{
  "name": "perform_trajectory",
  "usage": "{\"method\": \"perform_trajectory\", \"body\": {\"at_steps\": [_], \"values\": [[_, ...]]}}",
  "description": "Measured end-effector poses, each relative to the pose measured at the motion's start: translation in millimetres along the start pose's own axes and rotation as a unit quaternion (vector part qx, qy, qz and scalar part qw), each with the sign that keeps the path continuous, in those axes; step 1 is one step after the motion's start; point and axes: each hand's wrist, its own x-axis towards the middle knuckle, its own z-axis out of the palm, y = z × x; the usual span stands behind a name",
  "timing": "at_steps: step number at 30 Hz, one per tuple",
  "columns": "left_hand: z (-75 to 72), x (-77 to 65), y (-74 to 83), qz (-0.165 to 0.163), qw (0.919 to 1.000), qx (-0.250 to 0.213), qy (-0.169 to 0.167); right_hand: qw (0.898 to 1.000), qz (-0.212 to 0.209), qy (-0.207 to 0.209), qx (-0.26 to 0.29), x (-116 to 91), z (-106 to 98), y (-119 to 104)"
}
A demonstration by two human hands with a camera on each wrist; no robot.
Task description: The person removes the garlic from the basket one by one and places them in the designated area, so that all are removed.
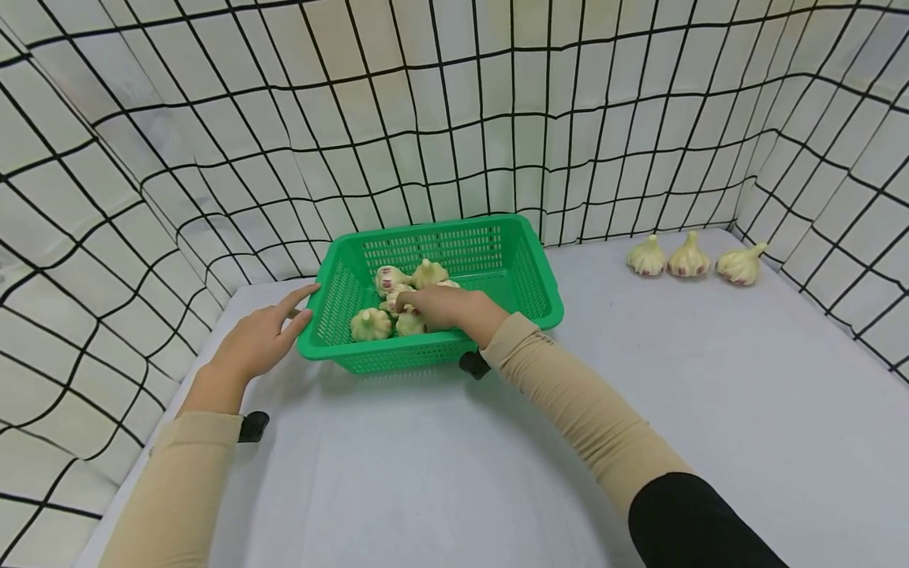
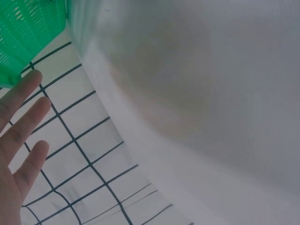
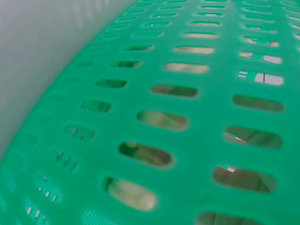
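Beige sleeves (image 1: 170,489) extend to the green basket (image 1: 541,280), where the left hand (image 1: 257,341), fingers straight and grasping nothing, meets its left side, presumably for steadying, while the right hand (image 1: 449,307) covers garlic bulbs (image 1: 372,324) inside, grip hidden, and three loose bulbs (image 1: 688,256) stand to its right.

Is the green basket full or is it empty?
Neither: the green basket holds garlic bulbs at left, but its bottom shows at right.

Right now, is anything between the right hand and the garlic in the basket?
Nothing visible: the right hand reaches over the near side of the green basket, down to the garlic bulbs.
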Motion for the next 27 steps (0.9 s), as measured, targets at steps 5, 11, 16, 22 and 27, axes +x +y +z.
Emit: {"method": "perform_trajectory", "body": {"at_steps": [5,11,16,22,27], "values": [[0.1,-1.0,-0.5,0.001,1.0000,-0.001,0.002,1.000,0.000,0.005,-0.020,1,0,0],[0.1,-1.4,-0.2,0.001,1.0000,-0.003,0.002,0.999,-0.007,0.010,-0.030,2,0,2],[0.8,-0.7,0.0,0.000,1.0000,-0.002,0.000,0.999,-0.023,0.025,-0.015,-1,-3,6],[0.6,-0.8,-0.2,0.001,1.0000,-0.002,0.001,0.999,-0.035,0.030,0.024,-6,-6,11],[0.2,-1.2,-0.6,0.003,1.0000,-0.003,0.004,0.997,-0.053,0.033,0.048,-12,-10,13]]}}
